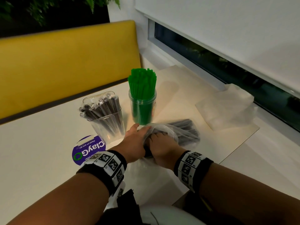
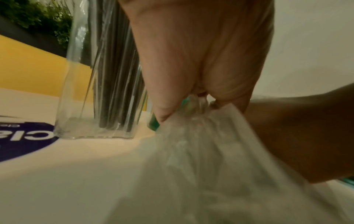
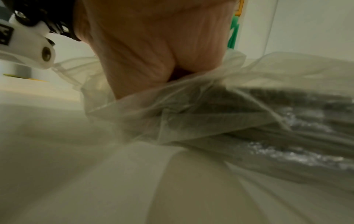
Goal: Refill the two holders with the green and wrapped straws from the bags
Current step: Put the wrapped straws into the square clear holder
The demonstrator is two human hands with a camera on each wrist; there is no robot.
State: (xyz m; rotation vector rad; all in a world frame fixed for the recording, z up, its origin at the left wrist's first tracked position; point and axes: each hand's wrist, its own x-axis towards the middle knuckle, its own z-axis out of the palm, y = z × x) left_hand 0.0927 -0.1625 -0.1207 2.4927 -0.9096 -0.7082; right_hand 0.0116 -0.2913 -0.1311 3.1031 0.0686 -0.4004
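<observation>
A clear plastic bag [image 1: 181, 132] of dark wrapped straws [image 1: 186, 125] lies on the table in front of the two holders. My left hand [image 1: 141, 133] pinches the bag's mouth, and the gathered plastic [image 2: 201, 106] shows between its fingers. My right hand [image 1: 158, 138] reaches into the bag with its fingers curled over the straw bundle [image 3: 287, 121]; the bag rim [image 3: 172, 91] hides the fingertips. The square clear holder [image 1: 105, 120] stands partly filled with wrapped straws. To its right the round clear holder [image 1: 142, 103] is packed with green straws [image 1: 142, 78].
A crumpled empty bag [image 1: 227, 109] lies at the right near the window sill. A purple round sticker [image 1: 86, 151] is stuck on the table by the square holder. A yellow bench back [image 1: 65, 65] runs behind the table's far edge.
</observation>
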